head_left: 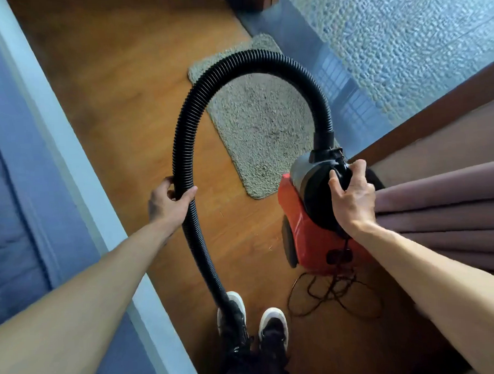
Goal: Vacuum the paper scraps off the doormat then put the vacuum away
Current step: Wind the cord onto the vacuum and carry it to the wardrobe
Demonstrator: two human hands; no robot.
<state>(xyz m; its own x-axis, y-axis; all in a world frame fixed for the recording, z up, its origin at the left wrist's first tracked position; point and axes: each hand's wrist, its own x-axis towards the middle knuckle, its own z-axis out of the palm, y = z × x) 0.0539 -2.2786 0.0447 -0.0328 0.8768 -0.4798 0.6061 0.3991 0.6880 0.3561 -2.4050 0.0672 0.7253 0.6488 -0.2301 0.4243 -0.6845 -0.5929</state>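
Black ribbed hose (197, 246) climbs from beside the shoes (273, 325), left hand (166, 204) curled round it, right hand (352, 198) gripping what seems the top handle of the red canister vacuum (300, 235), grey doormat (259, 123) lying just beyond.

This is a room in a home. A warm wood-plank floor (114, 88) runs through the middle. A shaggy beige doormat (262, 123) lies at 12 o'clock before a pebbled-glass pane (404, 35) at 2 o'clock. Pleated mauve curtains (441, 205) hang at 3 o'clock, and blue quilted furniture (6, 199) fills 9 o'clock.
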